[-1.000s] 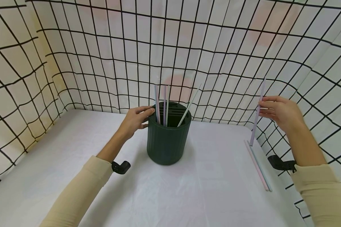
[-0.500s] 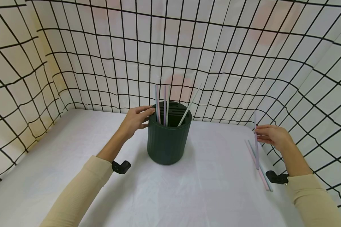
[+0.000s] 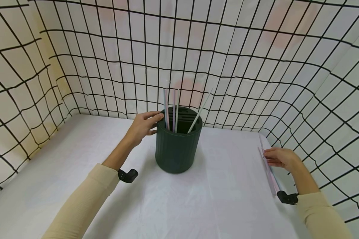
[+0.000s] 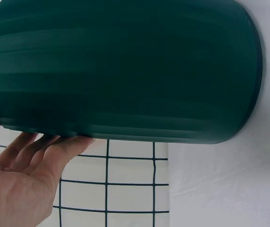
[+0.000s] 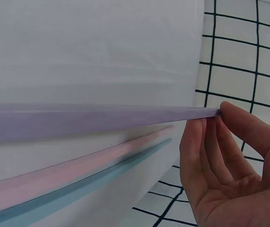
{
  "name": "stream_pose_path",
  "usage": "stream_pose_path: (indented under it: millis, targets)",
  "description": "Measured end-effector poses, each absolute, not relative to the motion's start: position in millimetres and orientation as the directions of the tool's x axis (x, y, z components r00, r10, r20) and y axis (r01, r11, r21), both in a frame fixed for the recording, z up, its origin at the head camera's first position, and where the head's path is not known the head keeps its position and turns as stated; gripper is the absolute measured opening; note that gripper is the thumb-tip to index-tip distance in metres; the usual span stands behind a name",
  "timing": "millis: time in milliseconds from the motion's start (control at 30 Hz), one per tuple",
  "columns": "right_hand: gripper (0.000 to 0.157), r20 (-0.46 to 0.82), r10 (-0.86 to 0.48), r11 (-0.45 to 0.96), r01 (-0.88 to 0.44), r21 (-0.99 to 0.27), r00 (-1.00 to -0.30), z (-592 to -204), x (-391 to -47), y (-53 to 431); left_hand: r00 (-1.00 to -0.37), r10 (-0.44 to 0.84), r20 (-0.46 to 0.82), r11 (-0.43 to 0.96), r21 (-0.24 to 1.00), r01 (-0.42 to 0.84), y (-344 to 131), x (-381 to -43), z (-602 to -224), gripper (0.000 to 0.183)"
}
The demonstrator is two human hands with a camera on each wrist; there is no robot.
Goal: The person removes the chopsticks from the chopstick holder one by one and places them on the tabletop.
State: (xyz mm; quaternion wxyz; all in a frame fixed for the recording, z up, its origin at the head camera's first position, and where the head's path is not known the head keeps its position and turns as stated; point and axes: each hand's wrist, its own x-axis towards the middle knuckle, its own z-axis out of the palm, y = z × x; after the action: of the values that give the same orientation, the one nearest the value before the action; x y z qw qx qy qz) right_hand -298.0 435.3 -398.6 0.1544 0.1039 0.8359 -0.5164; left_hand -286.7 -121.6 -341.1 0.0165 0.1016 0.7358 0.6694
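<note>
In the head view, my left hand [image 3: 142, 129] holds the dark green utensil holder [image 3: 176, 152] at its left rim. In the left wrist view the thumb is near the rim and the fingers lie along the outer wall [image 4: 125, 71]. My right hand [image 3: 281, 157] pinches a purple chopstick [image 5: 78, 120] between thumb and fingertips at one end; a metallic cap shows at its other end. The stick slants low over the table. Below it in the right wrist view are a pink chopstick [image 5: 54, 172] and a blue chopstick [image 5: 87, 184], side by side.
Several pale chopsticks [image 3: 174, 109] stand in the holder, and a light green one [image 3: 200, 111] leans right. Black grid panels [image 3: 122, 66] over white backing enclose the back and sides of the white table [image 3: 215, 192].
My right hand has moved down and slightly left with the purple chopstick, tipping it from nearly upright to low over the pink and blue ones. My left hand stays at the holder.
</note>
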Motion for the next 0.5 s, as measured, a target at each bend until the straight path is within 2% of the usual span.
stream_pose_path:
  millis: [200,500]
  targets:
    - [0.037,-0.381,0.03,0.443,0.354,-0.824,-0.924,-415,-296,441,-0.978,0.174,0.113,0.087,0.988,0.13,-122,-287,-341,0.052]
    - [0.02,-0.381,0.099,0.42,0.386,-0.822,-0.919,-429,-296,443,-0.979,0.177,0.105,0.089,0.988,0.122,-122,-287,-341,0.053]
